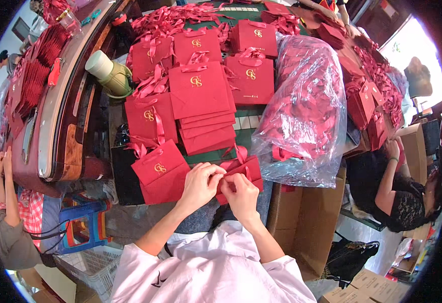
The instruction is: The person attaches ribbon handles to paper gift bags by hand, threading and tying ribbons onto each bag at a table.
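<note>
In front of my lap, my left hand (202, 183) and my right hand (241, 194) meet with fingertips pinched close together. Between and behind them is a small red paper gift bag (253, 169) with a red ribbon (240, 153) at its top. Both hands pinch at this bag near its opening; the exact bit under the fingertips is hidden. Just left of my left hand lies another red gift bag (153, 168) with a gold emblem. Beyond my hands rises a stack of flat red gift bags (201, 93) with ribbon handles.
A clear plastic sack (307, 111) full of red ribbons lies to the right, above an open cardboard box (302, 222). A pale green cup (111, 76) stands at the left. Loose red ribbons (165, 17) pile up at the back. Other people sit on both sides.
</note>
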`<action>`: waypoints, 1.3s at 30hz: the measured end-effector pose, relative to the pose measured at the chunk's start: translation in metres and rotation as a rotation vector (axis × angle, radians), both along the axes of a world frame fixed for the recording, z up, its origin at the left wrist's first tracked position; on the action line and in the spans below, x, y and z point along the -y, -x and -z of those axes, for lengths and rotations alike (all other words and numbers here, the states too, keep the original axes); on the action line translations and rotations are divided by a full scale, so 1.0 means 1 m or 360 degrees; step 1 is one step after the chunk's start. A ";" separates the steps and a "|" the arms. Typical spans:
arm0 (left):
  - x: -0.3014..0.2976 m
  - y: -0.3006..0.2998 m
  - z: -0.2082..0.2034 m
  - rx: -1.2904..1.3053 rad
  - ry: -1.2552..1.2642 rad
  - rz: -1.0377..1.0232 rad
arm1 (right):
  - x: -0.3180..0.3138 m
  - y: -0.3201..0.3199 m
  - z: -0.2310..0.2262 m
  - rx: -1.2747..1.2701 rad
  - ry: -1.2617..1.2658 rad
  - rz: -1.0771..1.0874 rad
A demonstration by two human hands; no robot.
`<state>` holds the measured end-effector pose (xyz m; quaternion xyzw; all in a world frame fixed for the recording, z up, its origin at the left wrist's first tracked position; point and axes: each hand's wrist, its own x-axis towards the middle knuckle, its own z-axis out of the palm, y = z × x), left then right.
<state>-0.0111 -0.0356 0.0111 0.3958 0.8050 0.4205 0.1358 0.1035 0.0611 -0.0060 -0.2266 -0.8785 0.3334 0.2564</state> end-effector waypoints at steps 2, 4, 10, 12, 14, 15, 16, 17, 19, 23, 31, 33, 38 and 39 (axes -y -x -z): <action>-0.001 -0.001 -0.004 0.0039 0.0017 -0.0019 | 0.001 0.001 -0.005 -0.0125 0.0548 0.0071; -0.001 -0.003 -0.008 0.0157 -0.0033 -0.0059 | 0.003 0.001 0.000 -0.0142 0.0758 0.0129; -0.001 -0.008 -0.009 -0.0096 -0.0068 0.0038 | -0.004 -0.005 0.012 -0.0119 0.1347 0.0128; -0.001 -0.009 -0.010 -0.0086 -0.0035 0.0054 | -0.006 -0.009 0.021 -0.0093 0.1480 0.0100; 0.000 -0.011 -0.008 -0.0074 -0.0043 0.0082 | -0.003 -0.006 0.022 -0.0205 0.1312 0.0135; -0.001 -0.011 -0.008 -0.0075 -0.0045 0.0080 | -0.001 -0.005 0.021 -0.0205 0.1310 0.0133; 0.000 -0.010 -0.009 -0.0081 -0.0042 0.0097 | 0.002 -0.005 0.020 -0.0283 0.1262 0.0140; 0.001 -0.009 -0.009 -0.0087 -0.0041 0.0116 | 0.004 -0.004 0.018 -0.0361 0.1213 0.0147; 0.001 -0.007 -0.009 -0.0094 -0.0061 0.0141 | 0.005 -0.002 0.008 -0.0325 0.1010 0.0145; 0.001 -0.007 -0.004 0.0019 -0.0139 0.0130 | -0.001 -0.007 -0.015 -0.0082 0.0517 0.0078; -0.005 -0.022 0.006 -0.0304 -0.0255 0.0150 | -0.042 -0.006 -0.047 0.0067 -0.0300 -0.0085; -0.003 -0.025 0.006 -0.0396 -0.0247 0.0179 | -0.050 -0.006 -0.043 0.0323 -0.0301 -0.0274; 0.001 -0.025 0.006 -0.0681 -0.0300 0.0264 | -0.071 -0.001 -0.039 0.0302 -0.0162 -0.0553; 0.002 -0.025 0.003 -0.0706 -0.0301 0.0285 | -0.076 0.002 -0.039 0.0327 -0.0075 -0.0642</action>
